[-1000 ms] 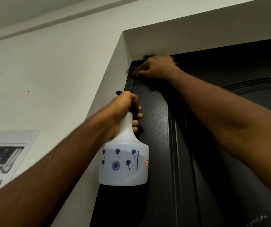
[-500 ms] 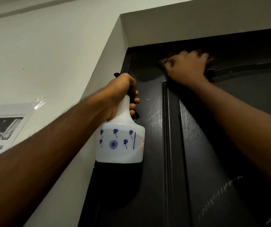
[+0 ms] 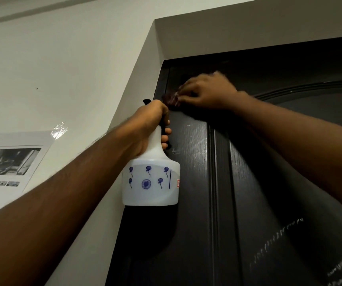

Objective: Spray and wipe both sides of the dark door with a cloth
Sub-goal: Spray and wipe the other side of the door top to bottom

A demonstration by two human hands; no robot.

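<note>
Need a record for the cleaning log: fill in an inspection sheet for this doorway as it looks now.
Surface: dark door, glossy, with pale streaks on its panels.
Job's things: white spray bottle with blue flower prints, upright, in front of the door's left edge; reddish cloth against the door near its top left corner.
Clutter: nothing seen.
Hands: left hand grips the spray bottle at its neck and trigger; right hand holds the cloth on the door and is motion-blurred.
Cables: nothing seen.
Surroundings: white wall at left with a printed sheet stuck on it; pale lintel above the door.
</note>
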